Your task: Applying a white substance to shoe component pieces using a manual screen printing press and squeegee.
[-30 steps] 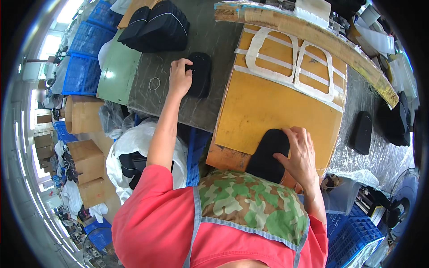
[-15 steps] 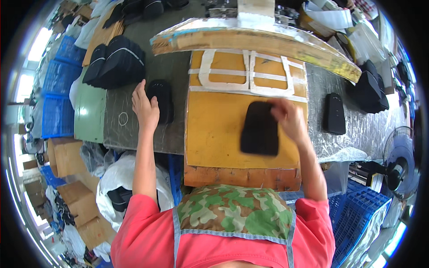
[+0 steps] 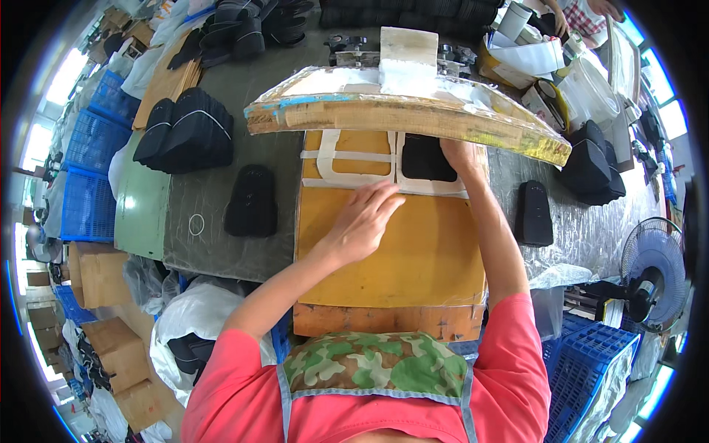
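Note:
A black rounded fabric piece (image 3: 427,159) lies inside the right one of two white outlines (image 3: 432,187) on the yellow board (image 3: 391,251). My right hand (image 3: 461,155) is at that piece's right edge, its fingers mostly hidden under a raised wooden frame (image 3: 399,118). Over the board, just below the left outline (image 3: 354,177), my left hand (image 3: 365,223) is held open with fingers stretched out and nothing in it. The left outline shows only yellow board within it.
Left of the board are a stack of black pieces (image 3: 251,201) and tied black bundles (image 3: 185,131). On the right lie another black stack (image 3: 533,214) and a bundle (image 3: 593,166). A fan (image 3: 650,277) stands at far right; another person's hand (image 3: 561,26) shows at the back.
My right hand has carried the black piece up the board into the right outline. My left hand has moved right, from beside the left stack to over the board. The view has shifted slightly.

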Action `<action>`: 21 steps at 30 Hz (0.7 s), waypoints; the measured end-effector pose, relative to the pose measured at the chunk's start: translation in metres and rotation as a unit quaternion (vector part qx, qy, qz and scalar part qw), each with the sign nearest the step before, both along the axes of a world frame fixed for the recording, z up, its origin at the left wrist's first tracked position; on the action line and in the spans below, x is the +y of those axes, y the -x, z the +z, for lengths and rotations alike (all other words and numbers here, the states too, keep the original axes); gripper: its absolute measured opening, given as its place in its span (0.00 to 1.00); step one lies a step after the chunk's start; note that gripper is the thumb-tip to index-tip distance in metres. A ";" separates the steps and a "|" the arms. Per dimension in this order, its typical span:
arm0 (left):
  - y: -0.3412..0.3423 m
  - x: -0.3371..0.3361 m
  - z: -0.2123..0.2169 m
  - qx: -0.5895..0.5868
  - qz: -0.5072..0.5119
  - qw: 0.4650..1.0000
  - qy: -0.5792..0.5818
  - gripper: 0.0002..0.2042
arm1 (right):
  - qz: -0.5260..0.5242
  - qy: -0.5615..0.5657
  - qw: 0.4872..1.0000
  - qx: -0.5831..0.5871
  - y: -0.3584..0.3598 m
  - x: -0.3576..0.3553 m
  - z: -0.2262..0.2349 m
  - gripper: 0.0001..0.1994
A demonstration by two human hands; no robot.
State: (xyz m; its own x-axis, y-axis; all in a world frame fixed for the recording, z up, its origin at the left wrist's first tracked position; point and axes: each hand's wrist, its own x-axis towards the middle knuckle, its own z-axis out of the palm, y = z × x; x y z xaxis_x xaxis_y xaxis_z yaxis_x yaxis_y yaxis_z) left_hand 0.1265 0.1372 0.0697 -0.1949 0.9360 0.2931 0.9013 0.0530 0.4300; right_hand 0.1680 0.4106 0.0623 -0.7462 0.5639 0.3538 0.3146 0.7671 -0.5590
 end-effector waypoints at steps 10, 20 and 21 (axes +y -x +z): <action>0.004 0.041 -0.027 0.056 0.060 0.995 0.049 0.24 | 0.097 -0.053 0.992 -0.055 -0.012 -0.016 -0.025 0.19; -0.002 0.048 -0.025 0.077 0.082 0.992 0.047 0.24 | 0.126 -0.101 0.986 -0.051 -0.002 -0.013 -0.026 0.22; -0.002 0.049 -0.025 0.077 0.087 0.992 0.050 0.24 | 0.129 -0.089 0.986 -0.057 -0.002 -0.012 -0.025 0.23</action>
